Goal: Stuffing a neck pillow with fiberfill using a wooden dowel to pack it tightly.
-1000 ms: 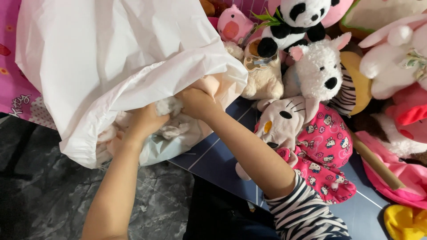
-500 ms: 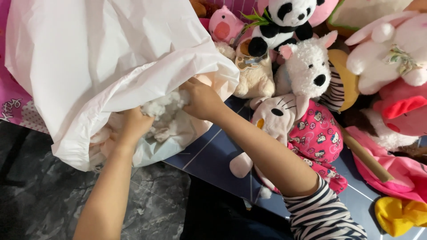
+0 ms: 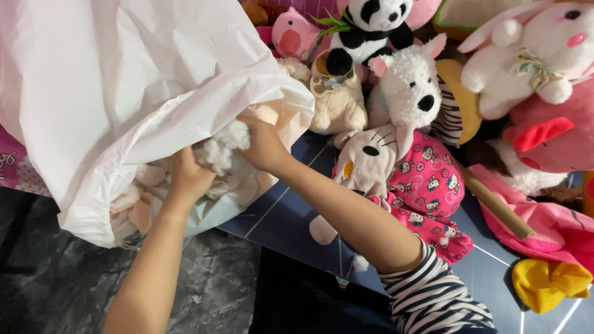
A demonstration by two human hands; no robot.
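A large white plastic bag (image 3: 124, 80) lies open toward me, with soft pale things inside. My left hand (image 3: 189, 176) reaches into its mouth and grips the pale contents there. My right hand (image 3: 263, 145) is closed on a fluffy white plush (image 3: 223, 148) at the bag's opening, half out of the bag. The rest of that plush is hidden inside the bag.
A heap of stuffed toys fills the right: a panda (image 3: 368, 28), a white dog (image 3: 408, 86), a white cat in pink pyjamas (image 3: 402, 179), a beige bear (image 3: 337, 99), a white rabbit (image 3: 532, 52). A yellow cloth (image 3: 547, 284) lies on the blue mat (image 3: 291, 222); dark marble floor (image 3: 55, 284) at left.
The white fluffy plush has come further out of the bag's mouth in my right hand. My left hand has shifted slightly right inside the opening.
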